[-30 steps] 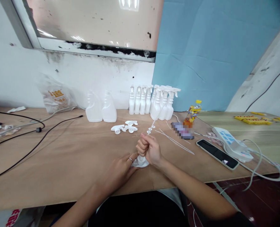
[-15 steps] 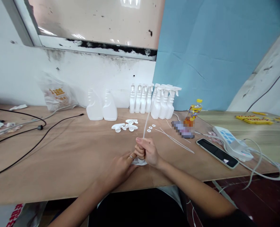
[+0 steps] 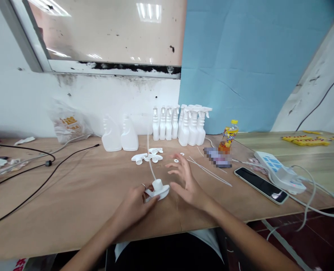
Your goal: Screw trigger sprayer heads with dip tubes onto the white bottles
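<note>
My left hand (image 3: 140, 205) grips a white spray head (image 3: 161, 191) low over the brown-covered table, its collar facing up. From the collar a thin translucent tube (image 3: 151, 168) rises, its upper end faint. My right hand (image 3: 186, 181) holds nothing; its fingers are spread just right of the spray head. Small white rings (image 3: 176, 160) lie beyond those fingers, partly hidden by them. Several more spray heads (image 3: 139, 159) rest behind the held one. Loose thin tubes (image 3: 210, 172) lie to the right.
Two headless white bottles (image 3: 112, 136) and a group of bottles with spray tops (image 3: 193, 128) stand at the back. On the right are a drink bottle (image 3: 228, 137), a phone (image 3: 260, 185) and a power strip (image 3: 278, 171). Black cables (image 3: 56, 169) cross the left side.
My right hand has let go of the tube and collar, opened and moved slightly right. The spray head, hidden before, now shows in my left hand, tilted, with its tube leaning left.
</note>
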{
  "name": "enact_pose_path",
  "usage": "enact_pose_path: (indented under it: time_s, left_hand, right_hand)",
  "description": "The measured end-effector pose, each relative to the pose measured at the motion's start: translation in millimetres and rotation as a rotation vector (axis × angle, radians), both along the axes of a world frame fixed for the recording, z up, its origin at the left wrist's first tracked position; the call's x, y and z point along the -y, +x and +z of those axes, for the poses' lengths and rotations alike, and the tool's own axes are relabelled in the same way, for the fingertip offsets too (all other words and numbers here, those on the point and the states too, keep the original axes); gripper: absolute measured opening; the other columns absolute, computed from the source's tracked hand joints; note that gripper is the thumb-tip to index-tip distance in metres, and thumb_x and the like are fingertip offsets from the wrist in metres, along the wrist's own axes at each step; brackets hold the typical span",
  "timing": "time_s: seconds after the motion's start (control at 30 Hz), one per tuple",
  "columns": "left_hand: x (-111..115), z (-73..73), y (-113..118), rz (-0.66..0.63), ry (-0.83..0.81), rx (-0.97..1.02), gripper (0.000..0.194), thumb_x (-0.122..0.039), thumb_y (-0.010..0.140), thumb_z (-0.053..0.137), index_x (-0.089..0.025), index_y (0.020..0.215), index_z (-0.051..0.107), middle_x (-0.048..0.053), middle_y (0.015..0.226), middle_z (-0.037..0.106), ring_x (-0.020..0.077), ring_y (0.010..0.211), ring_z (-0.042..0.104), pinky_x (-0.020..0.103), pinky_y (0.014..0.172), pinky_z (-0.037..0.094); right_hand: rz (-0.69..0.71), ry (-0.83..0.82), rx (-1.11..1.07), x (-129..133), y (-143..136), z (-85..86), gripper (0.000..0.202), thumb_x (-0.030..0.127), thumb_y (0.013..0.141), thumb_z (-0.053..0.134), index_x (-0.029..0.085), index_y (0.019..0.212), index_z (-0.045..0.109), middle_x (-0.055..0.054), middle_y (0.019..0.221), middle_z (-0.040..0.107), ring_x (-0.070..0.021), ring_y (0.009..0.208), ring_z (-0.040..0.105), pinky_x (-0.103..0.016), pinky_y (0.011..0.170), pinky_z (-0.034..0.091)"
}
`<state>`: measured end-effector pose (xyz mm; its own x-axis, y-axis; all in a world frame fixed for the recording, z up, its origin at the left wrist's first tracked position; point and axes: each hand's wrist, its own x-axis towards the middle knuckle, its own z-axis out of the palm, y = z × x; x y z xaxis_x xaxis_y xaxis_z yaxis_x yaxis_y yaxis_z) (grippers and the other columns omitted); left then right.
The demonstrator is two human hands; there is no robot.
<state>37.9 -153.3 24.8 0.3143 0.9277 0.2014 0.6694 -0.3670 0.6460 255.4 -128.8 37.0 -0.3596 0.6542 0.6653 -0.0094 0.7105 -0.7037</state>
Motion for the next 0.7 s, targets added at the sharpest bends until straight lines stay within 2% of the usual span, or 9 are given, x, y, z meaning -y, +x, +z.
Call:
enact_pose_path:
  time_s: [0.07,0.17,0.27,0.33,0.4,0.43,0.53,0.63,0.7]
  left_hand:
    - [-0.6,7.7,2.7,0.002,-0.104,0.067,0.040,-0.050,0.086,0.060,-0.016,0.107,0.067,0.004,0.081,0.071,0.0179,0.065,0.063,0.027,0.060,0.048]
    - [-0.4,22.4,13.4,-0.170,-0.243,0.062,0.044,-0.053,0.086,0.060,-0.015,0.106,0.067,0.001,0.074,0.068,0.0148,0.060,0.060,0.024,0.055,0.045]
    - [-17.9,43.0,18.3,-0.304,-0.156,-0.029,0.042,-0.053,0.092,0.053,-0.020,0.111,0.068,0.001,0.080,0.071,0.0151,0.067,0.062,0.025,0.064,0.049]
    - [-49.2,60.3,10.9,-0.152,0.038,-0.062,0.044,-0.055,0.094,0.048,-0.021,0.114,0.068,0.004,0.099,0.073,0.0183,0.081,0.066,0.029,0.074,0.052]
    - [-92.9,78.8,-4.6,0.227,0.343,-0.147,0.045,-0.055,0.093,0.049,-0.019,0.115,0.066,0.008,0.111,0.070,0.0232,0.096,0.066,0.033,0.085,0.052]
    - [-116.3,87.4,-13.8,0.344,0.418,-0.158,0.049,-0.051,0.092,0.051,-0.016,0.124,0.060,0.013,0.123,0.065,0.0281,0.110,0.061,0.039,0.095,0.049]
    - [-177.7,105.0,-37.4,0.560,0.516,-0.166,0.065,-0.041,0.089,0.055,-0.005,0.142,0.040,0.026,0.147,0.042,0.0417,0.137,0.037,0.053,0.108,0.034]
    - [-214.2,105.9,-45.5,0.719,0.509,-0.155,0.083,-0.044,0.085,0.060,0.007,0.142,0.028,0.037,0.138,0.044,0.0504,0.131,0.040,0.059,0.101,0.038]
    - [-225.2,100.2,-43.1,0.769,0.487,-0.159,0.084,-0.044,0.084,0.060,0.008,0.141,0.027,0.039,0.128,0.051,0.0511,0.122,0.048,0.059,0.094,0.042]
  right_hand:
    - [-0.083,0.259,0.291,4.9,16.7,-3.1,0.082,0.004,0.085,0.054,0.033,0.154,0.021,-0.013,0.157,0.027,-0.0274,0.139,0.038,-0.051,0.109,0.040]
    - [-0.113,0.566,0.635,6.6,32.9,-11.1,0.071,-0.001,0.087,0.046,0.032,0.149,0.038,-0.012,0.151,0.042,-0.0290,0.140,0.039,-0.056,0.108,0.039]
    - [-0.222,0.668,0.604,2.5,44.7,-18.3,0.064,0.000,0.089,0.042,0.027,0.147,0.043,-0.015,0.141,0.055,-0.0279,0.131,0.051,-0.054,0.104,0.043]
    - [-0.336,0.622,0.449,-0.5,53.6,-20.5,0.060,0.003,0.088,0.047,0.025,0.144,0.047,-0.014,0.140,0.056,-0.0279,0.129,0.054,-0.051,0.105,0.044]
    - [-0.447,0.494,0.227,-2.9,62.1,-20.2,0.054,0.007,0.087,0.055,0.025,0.138,0.052,-0.013,0.139,0.058,-0.0285,0.129,0.055,-0.049,0.106,0.044]
    - [-0.499,0.401,0.093,-4.0,65.6,-19.4,0.049,0.010,0.088,0.058,0.025,0.135,0.054,-0.012,0.137,0.059,-0.0284,0.125,0.058,-0.047,0.106,0.045]
    - [-0.576,0.082,-0.303,-8.1,70.9,-14.6,0.038,0.024,0.092,0.062,0.023,0.128,0.053,-0.013,0.127,0.066,-0.0258,0.100,0.070,-0.045,0.098,0.050]
    - [-0.531,-0.114,-0.526,-13.2,72.4,-8.4,0.036,0.036,0.093,0.062,0.022,0.125,0.052,-0.011,0.118,0.070,-0.0204,0.072,0.071,-0.042,0.090,0.053]
    - [-0.500,-0.155,-0.619,-15.4,74.1,-4.4,0.037,0.038,0.091,0.065,0.022,0.122,0.054,-0.009,0.113,0.072,-0.0176,0.063,0.069,-0.040,0.083,0.054]
